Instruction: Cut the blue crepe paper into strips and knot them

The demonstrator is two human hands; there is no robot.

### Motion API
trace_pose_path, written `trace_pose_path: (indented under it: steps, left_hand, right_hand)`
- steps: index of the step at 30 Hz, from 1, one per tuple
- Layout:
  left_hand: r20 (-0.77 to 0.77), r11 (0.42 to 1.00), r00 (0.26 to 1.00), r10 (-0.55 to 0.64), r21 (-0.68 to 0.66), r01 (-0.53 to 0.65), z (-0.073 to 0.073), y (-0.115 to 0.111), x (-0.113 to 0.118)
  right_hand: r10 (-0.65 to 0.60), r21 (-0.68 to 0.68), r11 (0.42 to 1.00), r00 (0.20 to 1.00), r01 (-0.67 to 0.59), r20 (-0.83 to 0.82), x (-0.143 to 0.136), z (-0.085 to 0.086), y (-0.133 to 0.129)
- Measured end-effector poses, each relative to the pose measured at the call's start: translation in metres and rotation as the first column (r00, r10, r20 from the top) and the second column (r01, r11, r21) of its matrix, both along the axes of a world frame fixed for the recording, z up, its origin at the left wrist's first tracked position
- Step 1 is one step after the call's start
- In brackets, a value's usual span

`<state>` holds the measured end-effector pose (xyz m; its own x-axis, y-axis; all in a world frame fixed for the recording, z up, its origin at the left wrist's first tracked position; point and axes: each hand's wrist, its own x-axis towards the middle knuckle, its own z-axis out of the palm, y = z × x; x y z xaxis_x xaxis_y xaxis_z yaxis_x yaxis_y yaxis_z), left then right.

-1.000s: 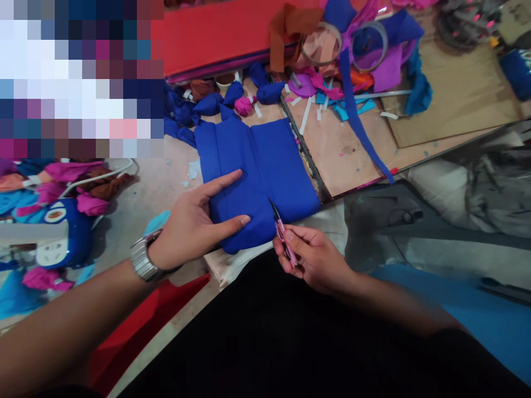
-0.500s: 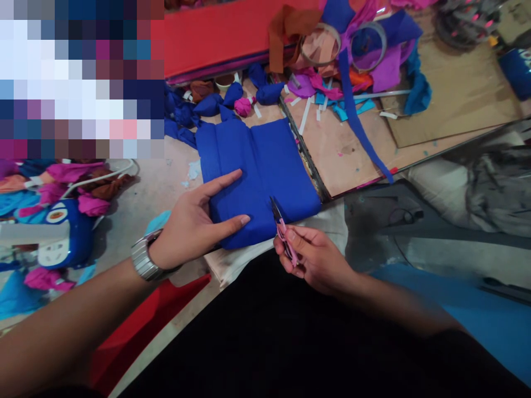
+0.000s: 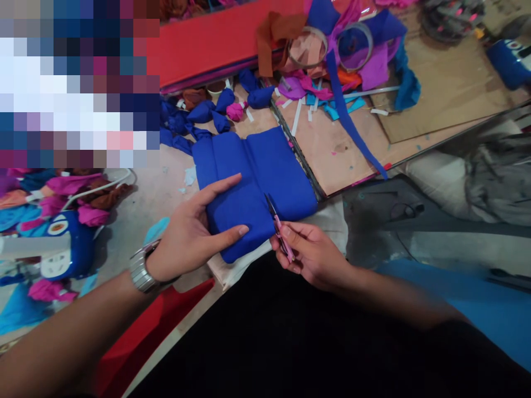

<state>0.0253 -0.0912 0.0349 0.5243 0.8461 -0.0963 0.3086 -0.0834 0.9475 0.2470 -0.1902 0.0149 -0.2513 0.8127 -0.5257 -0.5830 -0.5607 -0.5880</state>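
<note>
The folded royal-blue cloth [image 3: 258,176] lay on the bench [image 3: 319,157], creased down the middle. The pink-handled scissors [image 3: 279,225] slanted in the right hand [image 3: 309,251], their dark, pointed blades directed away over the cloth's near part.

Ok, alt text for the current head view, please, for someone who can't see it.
A person's right hand holds pink-handled scissors, blades at folded blue fabric, while the left hand, wearing a metal watch, rests spread on the fabric. Colourful cloth scraps clutter the table beyond.
</note>
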Motion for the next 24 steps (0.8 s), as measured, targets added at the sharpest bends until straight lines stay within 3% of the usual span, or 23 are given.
trace_pose_path:
  steps: [7,19,24]
  left_hand:
    - [-0.071,0.998,0.997,0.002,0.061,0.002,0.0005,0.0009,-0.0008]
    - [0.028,0.998,0.999,0.044,-0.035,-0.043,-0.0034,0.0005,0.0]
    - [-0.004,0.999,0.999,0.044,-0.025,-0.044,-0.0015,0.0007,0.0013]
  right_hand:
    - [0.007,0.006,1.0,1.0,-0.007,0.0,-0.0004,-0.0004,0.0001]
    - [0.024,0.011,1.0,1.0,-0.024,0.0,0.0,0.0008,0.0001]
    - [0.023,0.002,1.0,1.0,-0.023,-0.003,0.0002,0.0007,-0.0018]
